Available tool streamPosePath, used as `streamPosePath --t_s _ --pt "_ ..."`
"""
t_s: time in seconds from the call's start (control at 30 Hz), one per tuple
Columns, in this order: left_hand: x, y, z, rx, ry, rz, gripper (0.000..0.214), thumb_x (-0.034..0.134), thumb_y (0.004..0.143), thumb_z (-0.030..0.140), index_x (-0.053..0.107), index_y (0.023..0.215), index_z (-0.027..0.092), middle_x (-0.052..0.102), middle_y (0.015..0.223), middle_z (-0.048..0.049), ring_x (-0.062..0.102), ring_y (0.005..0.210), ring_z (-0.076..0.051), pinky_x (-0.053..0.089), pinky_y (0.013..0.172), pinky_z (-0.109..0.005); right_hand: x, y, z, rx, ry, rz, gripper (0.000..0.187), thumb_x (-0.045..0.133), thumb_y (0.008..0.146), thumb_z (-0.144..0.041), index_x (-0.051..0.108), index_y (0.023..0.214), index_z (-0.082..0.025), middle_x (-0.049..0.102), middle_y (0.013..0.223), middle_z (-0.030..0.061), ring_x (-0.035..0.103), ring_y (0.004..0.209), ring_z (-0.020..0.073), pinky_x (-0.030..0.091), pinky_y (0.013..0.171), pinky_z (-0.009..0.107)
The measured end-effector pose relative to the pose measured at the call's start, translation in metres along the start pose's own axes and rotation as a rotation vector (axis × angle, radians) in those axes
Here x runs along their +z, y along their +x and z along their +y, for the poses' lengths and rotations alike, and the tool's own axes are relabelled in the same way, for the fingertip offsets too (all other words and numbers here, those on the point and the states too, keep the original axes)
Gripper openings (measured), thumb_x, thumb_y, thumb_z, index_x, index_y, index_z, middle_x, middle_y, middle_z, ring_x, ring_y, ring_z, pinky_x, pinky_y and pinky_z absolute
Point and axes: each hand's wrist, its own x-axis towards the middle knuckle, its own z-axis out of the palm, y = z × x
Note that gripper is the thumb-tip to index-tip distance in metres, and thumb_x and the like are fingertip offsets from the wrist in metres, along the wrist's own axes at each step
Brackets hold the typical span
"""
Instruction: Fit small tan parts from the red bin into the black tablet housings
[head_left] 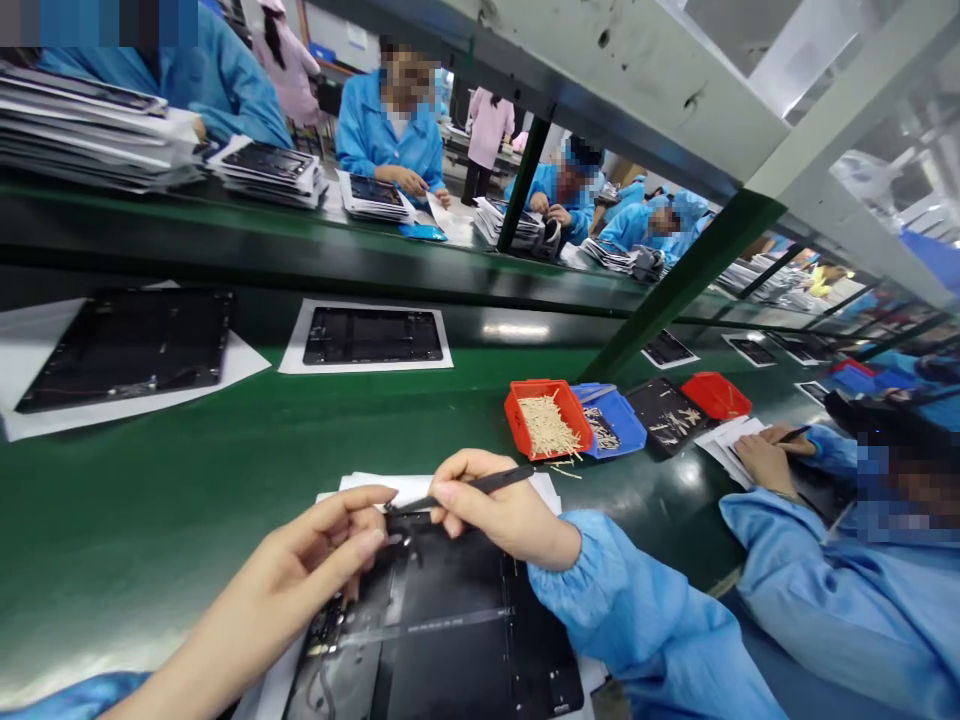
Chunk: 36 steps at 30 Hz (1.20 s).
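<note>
Black tablet panel (442,630) lying right under both hands, long axis unclear, cut off by frame; R hand (499,510) pinching slim blk tool (480,484); L hand (322,545) loosely curled, nearer panel's left corner, nothing visibly held.

Nothing readable: no words, labels, brands or numbers on the black panel (435,620) under the grip, nor, as far as this warped view shows, on the red plastic bin (547,415) beyond it.

Left hand (319,545) has green bench (112,520) to swing along on its left; right hand (502,510) meets the red bin (519,420) and blue tray (624,425) ahead, a co-worker's blue sleeve (817,570) boxing in the right
</note>
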Motion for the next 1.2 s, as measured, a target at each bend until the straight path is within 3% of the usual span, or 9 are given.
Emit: streamPosePath --t_s 0.07,0.17,0.27,0.33,0.4,0.53,0.63,1.2 --pt "0.001 -0.007 -0.018 0.238 0.300 0.039 0.043 0.064 0.100 0.063 0.078 0.125 0.030 0.083 0.099 -0.0013 0.078 0.087 -0.021 0.064 0.075 -0.030 -0.007 0.005 0.005 -0.025 0.017 0.069 0.039 0.087 0.087 -0.055 0.072 0.090 -0.019 0.069 0.074 -0.0017 0.053 0.057 0.0087 0.044 0.057 0.024" --pt "0.006 -0.022 -0.038 0.596 0.699 0.063 0.036 0.063 0.106 0.053 0.076 0.130 0.029 0.083 0.122 -0.0018 0.073 0.114 -0.024 0.059 0.096 -0.034 -0.014 0.013 0.014 -0.031 0.050 0.160 0.040 0.090 0.083 -0.055 0.073 0.088 -0.019 0.065 0.070 -0.0030 0.046 0.055 0.0077 0.040 0.054 0.023" --pt "0.009 -0.034 -0.042 0.760 0.738 -0.008 0.028 0.057 0.111 0.038 0.073 0.131 0.026 0.083 0.119 -0.0008 0.069 0.118 -0.021 0.053 0.101 -0.031 -0.013 0.018 0.020 -0.015 -0.057 0.159 0.040 0.087 0.085 -0.055 0.070 0.084 -0.019 0.063 0.068 -0.0033 0.045 0.055 0.0086 0.039 0.053 0.024" --pt "0.008 -0.038 -0.039 0.773 0.649 -0.058 0.026 0.051 0.113 0.026 0.071 0.129 0.025 0.081 0.107 -0.0004 0.069 0.108 -0.018 0.052 0.097 -0.029 -0.008 0.020 0.023 -0.019 -0.177 0.122 0.038 0.085 0.087 -0.054 0.069 0.083 -0.019 0.063 0.069 -0.0026 0.049 0.059 0.0101 0.041 0.056 0.024" --pt "0.005 -0.037 -0.038 0.739 0.607 -0.013 0.028 0.045 0.114 0.021 0.070 0.127 0.023 0.077 0.098 -0.0017 0.067 0.096 -0.017 0.051 0.090 -0.029 -0.004 0.022 0.027 -0.039 -0.292 0.079 0.036 0.083 0.088 -0.053 0.070 0.084 -0.020 0.066 0.074 -0.0013 0.055 0.064 0.0119 0.045 0.059 0.025" --pt "0.002 -0.026 -0.046 0.675 0.823 0.158 0.024 0.051 0.112 0.026 0.074 0.120 0.021 0.076 0.106 -0.0060 0.065 0.096 -0.022 0.050 0.085 -0.037 0.000 0.025 0.037 -0.121 -0.504 -0.034 0.025 0.077 0.095 -0.045 0.074 0.089 -0.020 0.075 0.088 0.0027 0.067 0.079 0.0164 0.054 0.072 0.027" --pt "0.004 -0.020 -0.048 0.686 0.947 0.217 0.021 0.057 0.109 0.028 0.076 0.112 0.019 0.076 0.107 -0.0077 0.065 0.097 -0.025 0.050 0.084 -0.040 -0.002 0.026 0.043 -0.170 -0.606 -0.091 0.018 0.075 0.099 -0.038 0.076 0.092 -0.021 0.079 0.094 0.0040 0.072 0.087 0.0178 0.057 0.084 0.029" --pt "0.006 -0.019 -0.040 0.741 1.006 0.213 0.024 0.056 0.109 0.025 0.076 0.111 0.012 0.075 0.103 -0.0103 0.063 0.096 -0.027 0.048 0.084 -0.042 0.000 0.028 0.047 -0.227 -0.672 -0.113 0.015 0.072 0.103 -0.031 0.081 0.097 -0.020 0.083 0.100 0.0051 0.077 0.093 0.0183 0.059 0.089 0.028"
